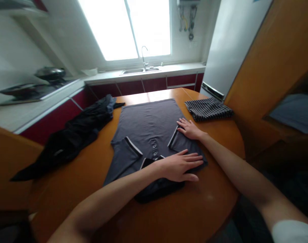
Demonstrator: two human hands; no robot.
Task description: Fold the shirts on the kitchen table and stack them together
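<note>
A dark grey polo shirt lies spread front up on the wooden table, its collar toward me and its hem toward the window. Both short sleeves, edged with black and white bands, are turned inward over the body. My left hand reaches across the collar and rests flat, fingers spread, near the right shoulder of the shirt. Flat on the right sleeve near its banded cuff lies my right hand, fingers extended. My left forearm hides part of the collar.
Dark crumpled clothes lie along the table's left side. A folded black-and-white striped garment sits at the back right. Beyond are a counter with a sink, a stove with a pan, and a fridge.
</note>
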